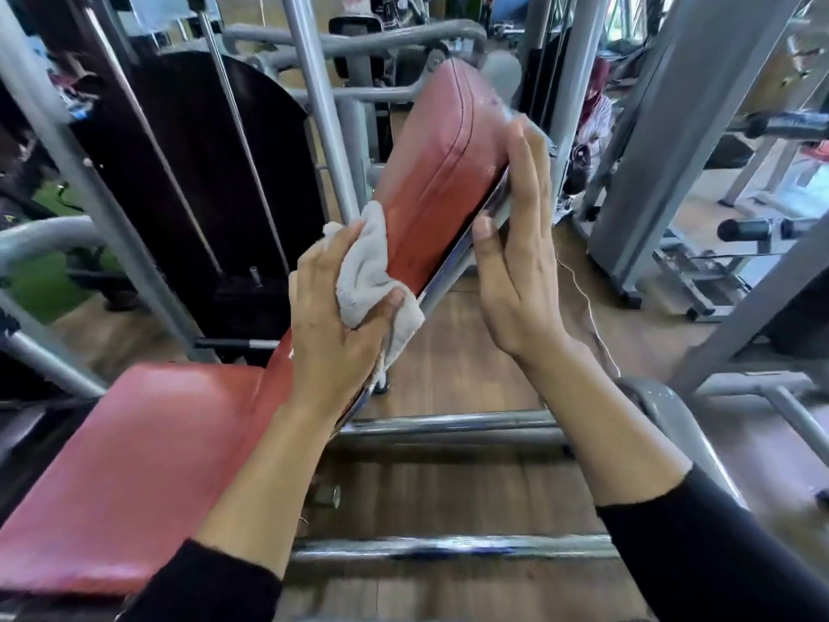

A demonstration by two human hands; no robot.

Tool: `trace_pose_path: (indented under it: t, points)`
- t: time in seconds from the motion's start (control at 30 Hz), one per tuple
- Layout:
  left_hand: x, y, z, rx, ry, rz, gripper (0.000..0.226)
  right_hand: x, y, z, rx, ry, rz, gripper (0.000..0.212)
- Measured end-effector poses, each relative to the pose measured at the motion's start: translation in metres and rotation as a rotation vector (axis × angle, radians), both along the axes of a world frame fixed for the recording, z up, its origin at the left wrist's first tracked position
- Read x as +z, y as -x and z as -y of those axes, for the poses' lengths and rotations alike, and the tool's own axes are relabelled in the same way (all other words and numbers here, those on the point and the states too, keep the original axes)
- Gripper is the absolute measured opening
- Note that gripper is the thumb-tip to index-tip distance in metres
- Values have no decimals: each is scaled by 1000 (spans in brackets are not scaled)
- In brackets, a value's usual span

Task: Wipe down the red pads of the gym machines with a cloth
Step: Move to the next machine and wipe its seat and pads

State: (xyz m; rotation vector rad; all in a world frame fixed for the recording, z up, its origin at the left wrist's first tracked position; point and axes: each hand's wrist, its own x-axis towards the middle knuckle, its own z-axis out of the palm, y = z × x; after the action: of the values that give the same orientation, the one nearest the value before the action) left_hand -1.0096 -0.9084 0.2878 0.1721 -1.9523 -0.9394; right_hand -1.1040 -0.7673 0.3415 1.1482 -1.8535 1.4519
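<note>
- Your left hand [334, 327] grips the bunched cloth [365, 271] against the tilted red back pad [442, 172].
- Your right hand [516, 262] lies flat and open on the pad's rear edge.
- The red seat pad [134, 469] sits below.

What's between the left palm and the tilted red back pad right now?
In the head view, the white cloth lies bunched between the left hand and the red back pad, pressed against the pad's side.

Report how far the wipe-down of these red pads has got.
Done: nothing can be confirmed; the tilted red vinyl back pad shows a sheen near its top, possibly dampness. In hand: the left hand presses a crumpled white cloth against that pad's lower side, while the right hand braces its back edge. Left: the flat red seat pad below looks untouched, though that is uncertain.
</note>
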Motion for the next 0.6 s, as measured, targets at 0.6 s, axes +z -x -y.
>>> trace_pose_path:
  t: [0.6]
  points:
    - [31, 9, -12, -16, 3, -59, 63, -3, 5, 2, 24, 19, 19, 54]
